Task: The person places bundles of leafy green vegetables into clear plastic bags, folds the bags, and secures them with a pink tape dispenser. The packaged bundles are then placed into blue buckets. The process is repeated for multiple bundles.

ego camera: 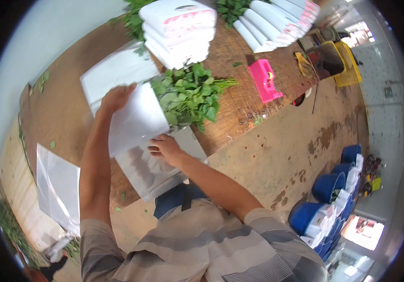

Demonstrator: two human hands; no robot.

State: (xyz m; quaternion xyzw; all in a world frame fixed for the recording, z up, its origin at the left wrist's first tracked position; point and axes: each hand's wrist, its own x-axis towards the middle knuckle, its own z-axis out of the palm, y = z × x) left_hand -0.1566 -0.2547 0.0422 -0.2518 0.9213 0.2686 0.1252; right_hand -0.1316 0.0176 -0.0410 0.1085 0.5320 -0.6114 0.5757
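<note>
My left hand (117,98) lies on the upper left part of a white paper sheet (138,120), fingers over its edge; a firm grip cannot be told. The sheet covers the flower-head end of a leafy green bunch (191,93), whose stems point right. At the sheet's lower right edge is my right hand (165,148), fingers bent; whether they pinch the sheet is unclear. Beneath lies a clear plastic sleeve or sheet (152,172) at the table's near edge. Another pale sheet (117,70) lies beyond my left hand.
On the wooden table (230,116) stand stacked white wrapped bundles (179,31), more wrapped bundles (276,24) and a pink tape dispenser (263,81). A yellow crate (346,63) is beyond the table's end. Clear sheets (59,187) hang at left. Blue buckets (304,216) stand on the floor.
</note>
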